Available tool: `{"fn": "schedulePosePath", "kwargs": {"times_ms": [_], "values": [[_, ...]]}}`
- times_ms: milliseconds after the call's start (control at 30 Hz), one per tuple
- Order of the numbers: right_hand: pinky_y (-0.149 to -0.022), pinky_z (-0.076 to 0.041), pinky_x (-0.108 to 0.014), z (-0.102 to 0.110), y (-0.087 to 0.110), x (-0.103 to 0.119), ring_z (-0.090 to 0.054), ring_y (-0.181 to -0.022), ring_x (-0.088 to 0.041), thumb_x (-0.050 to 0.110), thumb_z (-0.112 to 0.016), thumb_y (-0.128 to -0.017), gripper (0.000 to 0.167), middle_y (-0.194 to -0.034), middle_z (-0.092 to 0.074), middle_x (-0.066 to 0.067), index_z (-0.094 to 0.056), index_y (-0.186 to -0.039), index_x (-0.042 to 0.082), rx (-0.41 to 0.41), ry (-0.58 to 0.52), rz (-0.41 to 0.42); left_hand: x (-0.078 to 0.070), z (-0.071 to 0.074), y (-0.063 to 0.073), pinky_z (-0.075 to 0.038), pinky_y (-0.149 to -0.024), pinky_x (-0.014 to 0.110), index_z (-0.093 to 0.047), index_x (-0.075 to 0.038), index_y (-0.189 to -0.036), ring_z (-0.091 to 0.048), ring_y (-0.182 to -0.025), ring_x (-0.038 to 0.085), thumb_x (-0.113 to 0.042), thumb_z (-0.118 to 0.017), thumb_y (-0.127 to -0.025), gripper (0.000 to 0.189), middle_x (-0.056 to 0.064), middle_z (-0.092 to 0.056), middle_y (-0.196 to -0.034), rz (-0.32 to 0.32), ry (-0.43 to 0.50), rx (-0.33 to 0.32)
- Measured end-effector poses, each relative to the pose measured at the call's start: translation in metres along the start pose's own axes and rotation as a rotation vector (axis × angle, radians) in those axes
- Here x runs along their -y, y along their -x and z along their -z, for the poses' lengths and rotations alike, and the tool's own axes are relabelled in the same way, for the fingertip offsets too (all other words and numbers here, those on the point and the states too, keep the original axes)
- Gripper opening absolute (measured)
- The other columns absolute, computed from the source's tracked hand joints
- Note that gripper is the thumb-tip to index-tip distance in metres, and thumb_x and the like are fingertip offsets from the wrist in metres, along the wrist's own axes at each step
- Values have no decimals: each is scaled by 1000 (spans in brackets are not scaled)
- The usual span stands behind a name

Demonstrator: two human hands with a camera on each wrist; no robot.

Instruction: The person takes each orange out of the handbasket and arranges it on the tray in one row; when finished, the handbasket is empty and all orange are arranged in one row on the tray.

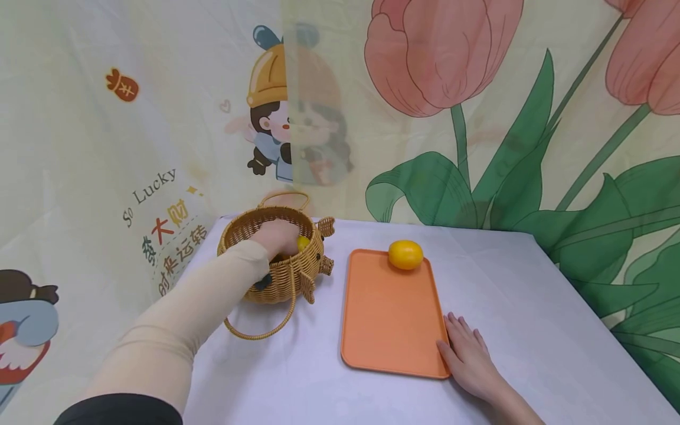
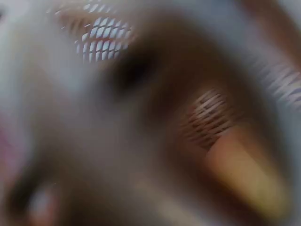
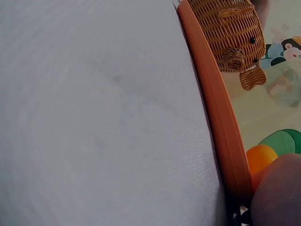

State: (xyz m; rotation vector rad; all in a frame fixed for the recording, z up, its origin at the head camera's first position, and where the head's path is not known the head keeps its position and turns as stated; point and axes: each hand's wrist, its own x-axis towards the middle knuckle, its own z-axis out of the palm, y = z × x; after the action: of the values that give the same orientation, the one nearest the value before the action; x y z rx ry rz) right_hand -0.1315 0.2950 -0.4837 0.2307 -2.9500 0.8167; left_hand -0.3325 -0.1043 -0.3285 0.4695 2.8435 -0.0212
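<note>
My left hand (image 1: pixel 278 236) reaches down into a wicker basket (image 1: pixel 271 286) shaped like an animal, with a snout and ears. Its fingers are hidden below the rim, so I cannot tell whether they grip anything. Just beside it, inside the basket, shows a yellow rounded thing (image 1: pixel 303 243). The left wrist view is blurred, with patches of woven wicker (image 2: pixel 211 113). Flat at the right edge of an orange tray (image 1: pixel 393 319) lies my right hand (image 1: pixel 473 360), its fingers extended and the fingertips at the rim. A yellow-orange fruit (image 1: pixel 405 255) sits at the tray's far right corner.
The basket's near handle (image 1: pixel 260 337) hangs down onto the white tabletop (image 1: pixel 297 383), and the far handle (image 1: pixel 287 195) stands up behind. A printed cloth backdrop (image 1: pixel 329 106) with tulips and cartoon figures rises behind and to the left of the table.
</note>
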Motion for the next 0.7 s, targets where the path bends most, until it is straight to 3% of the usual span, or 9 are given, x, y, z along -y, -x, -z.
{"fn": "schedulePosePath", "kwargs": {"times_ms": [133, 267, 533, 700], "values": [[-112, -7, -72, 0, 0, 0, -17, -148, -53, 28, -51, -108, 62, -158, -30, -32, -36, -151, -13, 7, 3, -10, -8, -8, -1, -46, -98, 58, -70, -6, -115, -54, -124, 43, -23, -50, -103, 28, 21, -65, -127, 6, -76, -30], [-112, -7, -72, 1, 0, 1, -17, -148, -53, 28, -51, -108, 62, -158, -30, -32, -35, -151, -14, 10, 7, -9, -10, -15, -4, -34, -109, 63, -55, -5, -146, -38, -141, 47, -26, -43, -108, 45, 24, -52, -147, 17, -109, -54], [-112, -6, -72, 2, -1, 2, -16, -148, -53, 30, -51, -108, 64, -158, -29, -32, -34, -151, -14, 17, 7, -16, -12, -16, -3, -29, -112, 62, -40, -2, -155, -38, -141, 47, -21, -39, -109, 50, 26, -47, -151, 44, -101, -68], [-112, -7, -72, 1, -1, 1, -16, -148, -53, 29, -51, -108, 63, -158, -30, -33, -35, -151, -14, 18, 6, -15, -12, -18, -2, -32, -111, 62, -53, -5, -148, -39, -140, 47, -23, -43, -109, 44, 23, -52, -147, 21, -132, -62]]}}
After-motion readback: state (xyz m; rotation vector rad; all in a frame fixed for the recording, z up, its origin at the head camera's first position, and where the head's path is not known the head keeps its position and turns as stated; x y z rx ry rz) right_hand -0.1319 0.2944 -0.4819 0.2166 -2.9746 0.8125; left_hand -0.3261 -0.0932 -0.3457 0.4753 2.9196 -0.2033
